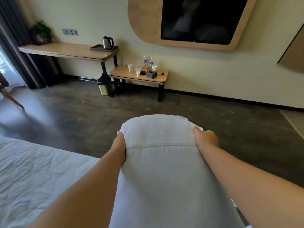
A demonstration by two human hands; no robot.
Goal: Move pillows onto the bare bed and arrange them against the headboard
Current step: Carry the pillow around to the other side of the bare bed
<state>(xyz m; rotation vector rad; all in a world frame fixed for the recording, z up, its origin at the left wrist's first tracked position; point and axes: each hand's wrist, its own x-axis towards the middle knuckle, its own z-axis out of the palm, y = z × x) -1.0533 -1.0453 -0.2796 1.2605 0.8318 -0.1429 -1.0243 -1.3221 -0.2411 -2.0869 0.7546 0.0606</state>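
Observation:
A white pillow (162, 162) is held out in front of me, above the floor and just right of the bed's corner. My left hand (119, 148) grips its left edge and my right hand (205, 139) grips its right edge near the far end. The bare bed (32, 175), covered by a white quilted mattress pad, fills the lower left. The headboard is out of view.
A dark wood floor (98, 116) lies ahead. Against the far wall stand a long desk (65, 51) with a kettle (107, 42), a low side table (139, 76) with bottles and cups, and a bin (104, 87). A wall-mounted TV (202, 18) hangs above. A dark curtain (13, 46) hangs at the left.

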